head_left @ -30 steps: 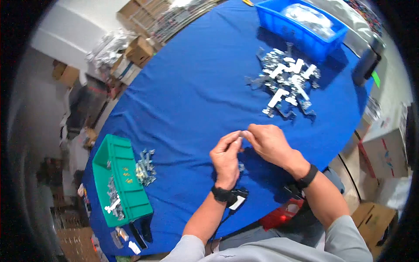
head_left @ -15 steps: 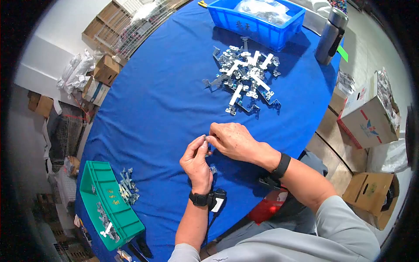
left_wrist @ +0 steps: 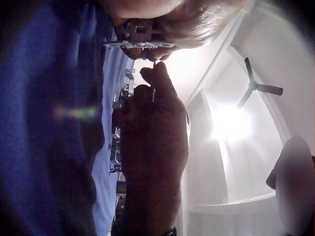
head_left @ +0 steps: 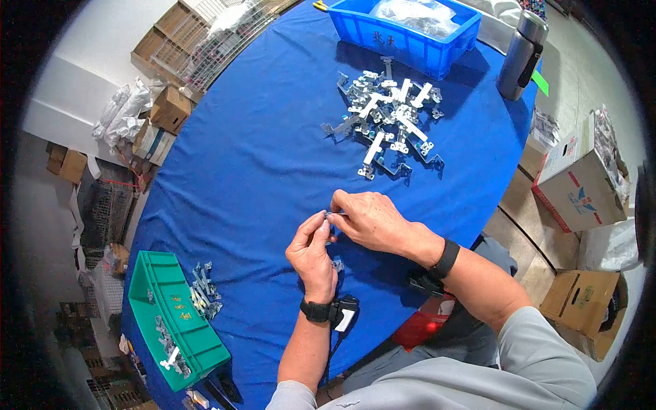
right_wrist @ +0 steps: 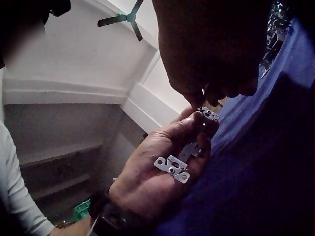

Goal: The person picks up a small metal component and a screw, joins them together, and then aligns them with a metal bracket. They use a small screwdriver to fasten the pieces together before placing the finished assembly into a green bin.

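Written in dark strokes on the blue bin (head_left: 417, 53): two Chinese characters, the second seemingly 天, the first uncertain. Marked in yellow on the green bin (head_left: 166, 271): a few more, too small to read. Printed on the carton (head_left: 564, 191) beside the counter (head_left: 260, 157): a blue winged logo and red marks; cannot make out any lettering.

Held above the counter, clear of the cloth: a bracket (right_wrist: 172, 169). Clamped in the curled fingers of the left hand (head_left: 313, 261), lower plate over the palm, upper end at thumb and forefinger. Pinched together at that upper end: fingers of the right hand (head_left: 369, 220), closed on a thin piece (left_wrist: 154, 64), too dark to identify.

Silvery, metal, narrow in the middle, with a winged lower plate pierced by a round hole in each wing; another small holed plate on top. Heaped well apart, near the blue bin: a pile (head_left: 386, 126) of metal parts.
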Available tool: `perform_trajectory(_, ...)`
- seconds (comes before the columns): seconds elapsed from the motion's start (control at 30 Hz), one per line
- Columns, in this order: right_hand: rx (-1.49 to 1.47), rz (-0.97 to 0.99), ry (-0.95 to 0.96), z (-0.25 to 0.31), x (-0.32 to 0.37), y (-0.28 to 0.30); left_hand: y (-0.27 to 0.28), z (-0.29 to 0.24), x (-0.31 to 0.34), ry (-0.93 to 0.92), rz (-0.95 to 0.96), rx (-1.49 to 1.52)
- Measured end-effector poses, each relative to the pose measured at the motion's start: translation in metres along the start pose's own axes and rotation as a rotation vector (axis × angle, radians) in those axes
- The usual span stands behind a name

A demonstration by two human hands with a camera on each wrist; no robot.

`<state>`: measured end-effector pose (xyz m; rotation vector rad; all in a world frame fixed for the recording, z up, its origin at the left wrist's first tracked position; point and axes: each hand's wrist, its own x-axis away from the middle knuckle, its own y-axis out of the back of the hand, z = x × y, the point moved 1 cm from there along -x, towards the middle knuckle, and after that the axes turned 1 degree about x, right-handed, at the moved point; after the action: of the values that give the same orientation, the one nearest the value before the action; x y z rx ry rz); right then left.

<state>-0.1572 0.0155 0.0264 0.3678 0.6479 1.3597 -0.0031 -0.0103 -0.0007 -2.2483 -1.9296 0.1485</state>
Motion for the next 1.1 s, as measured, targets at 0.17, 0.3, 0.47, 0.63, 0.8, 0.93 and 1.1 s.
perform_trajectory(0.17, 0.023, -0.003, 0.027, -0.0015, 0.0005, 0.0004, -0.0004, 0.0009, -0.0005, -0.031, -0.007, -0.007)
perform_trajectory(0.3, -0.03, -0.059, 0.059, -0.001, 0.0006, 0.0014, 0.0011, 0.0021, -0.0007, -0.002, -0.008, 0.011)
perform_trajectory(0.47, -0.031, -0.096, 0.098, -0.0016, 0.0005, -0.0004, 0.0001, 0.0005, 0.0001, 0.011, -0.018, 0.028)
perform_trajectory(0.63, 0.028, -0.11, 0.132, 0.0002, 0.001, -0.0018, 0.0003, 0.0006, 0.0003, 0.002, -0.017, 0.014)
perform_trajectory(0.8, 0.008, -0.102, 0.117, 0.0015, 0.0014, -0.0023, 0.0004, 0.0021, -0.0005, -0.037, -0.029, -0.001)
perform_trajectory(0.93, -0.026, -0.097, 0.103, 0.0016, 0.0005, -0.0047, -0.001, -0.0019, 0.0008, -0.009, -0.028, -0.003)
perform_trajectory(1.1, 0.179, -0.034, 0.067, 0.0078, 0.0005, -0.0019, -0.0008, -0.0008, 0.0003, -0.024, -0.014, 0.031)
